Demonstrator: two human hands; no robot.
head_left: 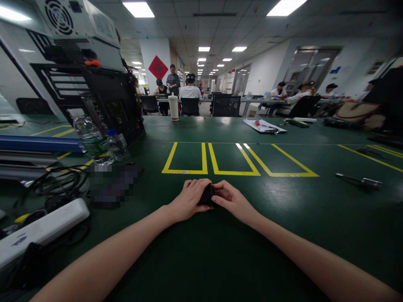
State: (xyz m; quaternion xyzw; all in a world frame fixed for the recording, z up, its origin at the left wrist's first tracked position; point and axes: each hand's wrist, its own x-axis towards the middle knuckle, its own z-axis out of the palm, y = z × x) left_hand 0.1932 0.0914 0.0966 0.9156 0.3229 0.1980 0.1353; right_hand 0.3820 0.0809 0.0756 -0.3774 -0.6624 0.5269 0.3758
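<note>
Both hands meet around a small black object (206, 196) at the middle of the green table (201, 251). My left hand (190, 199) is wrapped over its left side and top, thumb along the lower edge. From the right, my right hand (231, 199) pinches at its right side with thumb and curled fingers. Most of the object is covered by the fingers, so its kind does not show. Just beyond the hands, yellow tape outlines (234, 172) mark the tabletop.
At left are a black computer case (110, 96), water bottles (91, 138), coiled cables (56, 180) and a white power strip (47, 230). A metal tool (359, 180) lies at right. Farther back stand a white tumbler (173, 107) and a clipboard (262, 126). People sit at tables beyond.
</note>
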